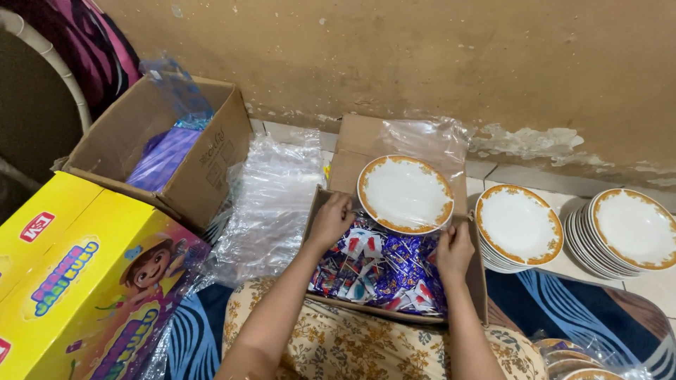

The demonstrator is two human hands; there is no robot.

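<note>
A white plate with an orange patterned rim (pixel 405 193) rests tilted on the far edge of an open cardboard box (pixel 479 281) in front of me. The box is filled with several small blue, red and white wrapped packets (pixel 384 271). My left hand (pixel 329 219) lies on the box's left edge, fingers curled over the packets near the plate's lower left rim. My right hand (pixel 454 252) sits inside the box at the right, fingers bent onto the packets just under the plate. Whether either hand grips a packet is unclear.
Two stacks of matching plates (pixel 520 225) (pixel 632 229) stand on the tiled floor at right. Crumpled clear plastic (pixel 271 204) lies left of the box. A brown carton holding purple wrap (pixel 169 151) and a yellow printed box (pixel 77 281) sit at left. A stained wall is behind.
</note>
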